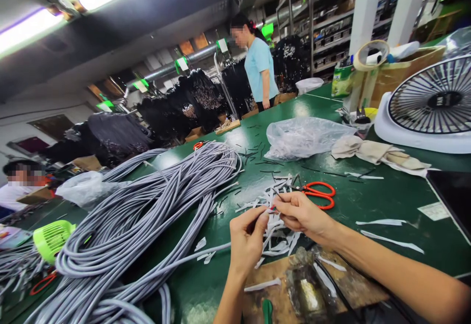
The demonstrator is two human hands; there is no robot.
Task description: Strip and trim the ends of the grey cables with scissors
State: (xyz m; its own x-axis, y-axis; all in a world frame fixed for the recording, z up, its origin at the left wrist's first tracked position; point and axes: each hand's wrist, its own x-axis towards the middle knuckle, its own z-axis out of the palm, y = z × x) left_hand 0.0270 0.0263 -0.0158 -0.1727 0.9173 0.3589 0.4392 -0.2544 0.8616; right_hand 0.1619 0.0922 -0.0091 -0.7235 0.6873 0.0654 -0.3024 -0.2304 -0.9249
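Observation:
My left hand [247, 240] is closed in a pinch on the end of a grey cable [217, 249], which runs in from the coil at the left. Touching it, my right hand [303, 216] pinches at the cable's tip, where a bit of red wire shows between the fingers. Exactly what the right fingertips hold is too small to make out. Behind that hand lie red-handled scissors [322, 195], their blades partly hidden. White strips of scrap [274, 248] are scattered beneath and around both hands.
A large grey cable coil [147, 226] fills the left side. Near me, a wooden board [267, 292] carries a metal block. Plastic bag [305, 135], cloth gloves [379, 155] and fan [441, 103] stand at right. One person [261, 66] stands beyond the table; another sits far left.

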